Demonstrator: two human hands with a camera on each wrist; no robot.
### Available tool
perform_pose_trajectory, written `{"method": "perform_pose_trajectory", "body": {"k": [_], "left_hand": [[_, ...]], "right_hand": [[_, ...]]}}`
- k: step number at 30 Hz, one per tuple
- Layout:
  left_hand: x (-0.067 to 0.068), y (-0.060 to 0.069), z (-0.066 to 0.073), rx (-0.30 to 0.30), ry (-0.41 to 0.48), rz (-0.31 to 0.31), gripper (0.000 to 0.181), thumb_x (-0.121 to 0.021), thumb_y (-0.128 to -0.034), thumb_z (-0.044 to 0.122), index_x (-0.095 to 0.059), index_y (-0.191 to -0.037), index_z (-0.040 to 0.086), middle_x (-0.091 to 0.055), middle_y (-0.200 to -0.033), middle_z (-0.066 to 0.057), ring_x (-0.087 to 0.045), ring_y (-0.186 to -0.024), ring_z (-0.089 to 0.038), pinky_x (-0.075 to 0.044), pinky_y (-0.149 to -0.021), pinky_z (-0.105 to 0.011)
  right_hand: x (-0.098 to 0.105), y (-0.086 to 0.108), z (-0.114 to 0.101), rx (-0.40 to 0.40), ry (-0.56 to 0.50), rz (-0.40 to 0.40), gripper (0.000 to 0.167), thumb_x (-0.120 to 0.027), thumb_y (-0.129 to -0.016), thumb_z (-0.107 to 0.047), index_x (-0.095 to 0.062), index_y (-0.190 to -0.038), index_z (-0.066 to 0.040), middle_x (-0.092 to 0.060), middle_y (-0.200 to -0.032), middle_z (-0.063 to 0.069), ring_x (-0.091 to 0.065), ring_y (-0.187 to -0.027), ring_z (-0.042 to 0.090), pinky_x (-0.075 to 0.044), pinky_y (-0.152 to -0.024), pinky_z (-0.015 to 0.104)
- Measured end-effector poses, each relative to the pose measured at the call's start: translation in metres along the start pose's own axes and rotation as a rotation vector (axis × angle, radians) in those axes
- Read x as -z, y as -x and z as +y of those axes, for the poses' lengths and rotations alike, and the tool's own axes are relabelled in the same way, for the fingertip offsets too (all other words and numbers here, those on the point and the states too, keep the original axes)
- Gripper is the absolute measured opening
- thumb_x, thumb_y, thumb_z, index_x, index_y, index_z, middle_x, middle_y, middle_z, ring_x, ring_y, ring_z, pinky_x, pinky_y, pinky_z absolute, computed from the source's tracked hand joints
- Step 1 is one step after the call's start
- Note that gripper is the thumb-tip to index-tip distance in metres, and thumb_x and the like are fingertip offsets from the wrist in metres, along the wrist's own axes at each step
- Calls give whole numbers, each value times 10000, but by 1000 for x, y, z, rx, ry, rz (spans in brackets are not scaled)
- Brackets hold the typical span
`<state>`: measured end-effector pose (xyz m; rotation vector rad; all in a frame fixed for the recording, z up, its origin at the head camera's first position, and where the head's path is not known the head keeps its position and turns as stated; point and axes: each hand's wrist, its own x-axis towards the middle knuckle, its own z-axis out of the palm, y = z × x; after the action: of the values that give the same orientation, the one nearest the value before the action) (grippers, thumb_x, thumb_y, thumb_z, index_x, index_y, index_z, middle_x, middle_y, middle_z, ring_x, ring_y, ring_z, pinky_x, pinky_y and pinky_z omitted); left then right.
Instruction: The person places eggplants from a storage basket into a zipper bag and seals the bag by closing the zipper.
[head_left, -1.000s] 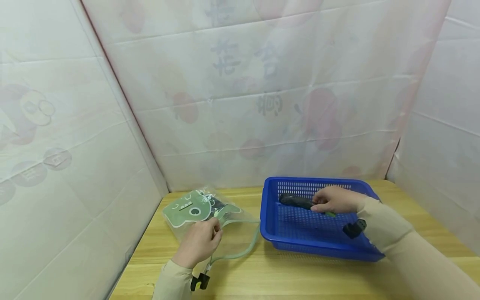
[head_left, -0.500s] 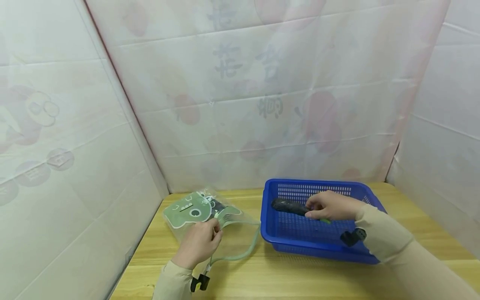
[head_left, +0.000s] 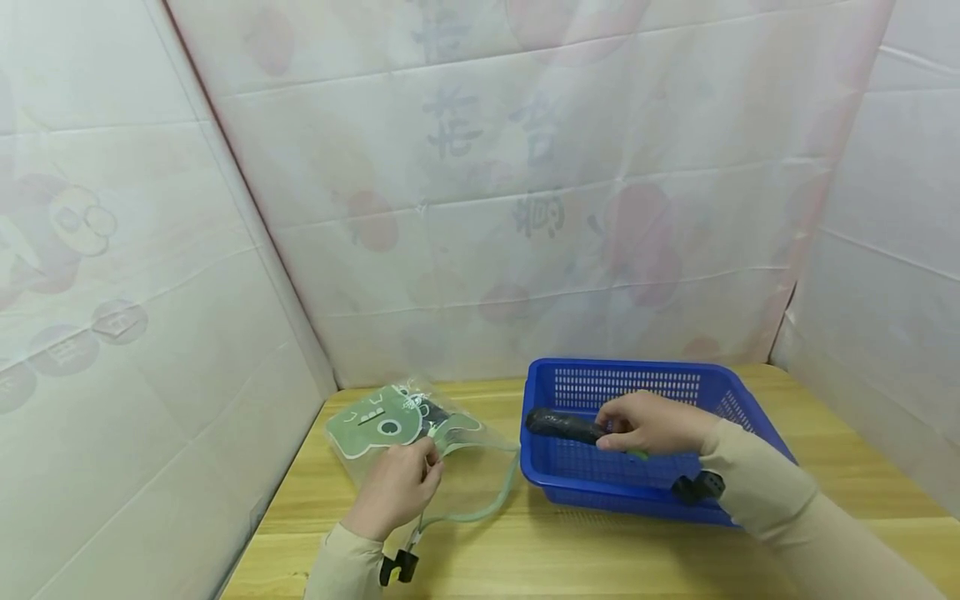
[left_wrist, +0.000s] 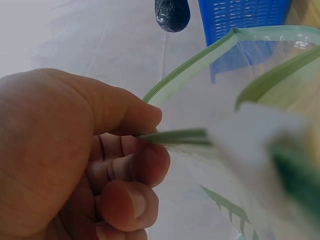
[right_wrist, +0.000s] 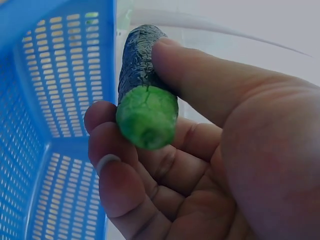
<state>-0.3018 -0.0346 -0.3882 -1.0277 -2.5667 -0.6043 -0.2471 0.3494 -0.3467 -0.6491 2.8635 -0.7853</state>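
My right hand [head_left: 660, 423] grips a long dark eggplant [head_left: 558, 425] near its green stem end, thumb on one side and fingers on the other. The eggplant lies roughly level over the left part of a blue plastic basket [head_left: 615, 493]; its wrinkled skin and green end [right_wrist: 147, 117] face the right wrist camera. My left hand [head_left: 397, 487] pinches the green-trimmed edge of a clear bag [head_left: 363, 425] between thumb and fingers. The bag has a green cartoon face on it, and its mouth gapes toward the basket. Something dark shows inside the bag, partly hidden by the print.
The basket stands right of the bag on a wooden table [head_left: 510, 558], its left rim close to the bag's mouth. Printed pale sheets [head_left: 480, 250] hang behind and at both sides. A small black device [head_left: 697, 487] sits on the right wrist.
My right hand has carried the eggplant leftward and a little nearer within the basket area, toward its left rim. My left hand and the bag have stayed nearly still.
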Motion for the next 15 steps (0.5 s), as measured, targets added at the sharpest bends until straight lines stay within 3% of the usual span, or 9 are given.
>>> {"method": "perform_pose_trajectory", "body": {"k": [8, 15], "left_hand": [[0, 0, 0, 6, 7, -3, 144, -648, -881, 105, -576, -769, 162, -415, -519, 143, -365, -428, 16, -336, -424, -200], [0, -1, 1, 3, 12, 6, 136, -655, -881, 106, -583, -776, 155, -417, -522, 142, -366, -428, 17, -336, -420, -199]], "right_hand": [[-7, -3, -10, 43, -28, -18, 391, -602, -921, -437, -635, -1170, -138, -615, -813, -98, -538, -600, 50, -473, -666, 291], [-13, -5, -18, 76, -40, -28, 318, -604, -920, -437, -648, -1100, -179, -596, -748, -98, -496, -571, 37, -442, -595, 270]]}}
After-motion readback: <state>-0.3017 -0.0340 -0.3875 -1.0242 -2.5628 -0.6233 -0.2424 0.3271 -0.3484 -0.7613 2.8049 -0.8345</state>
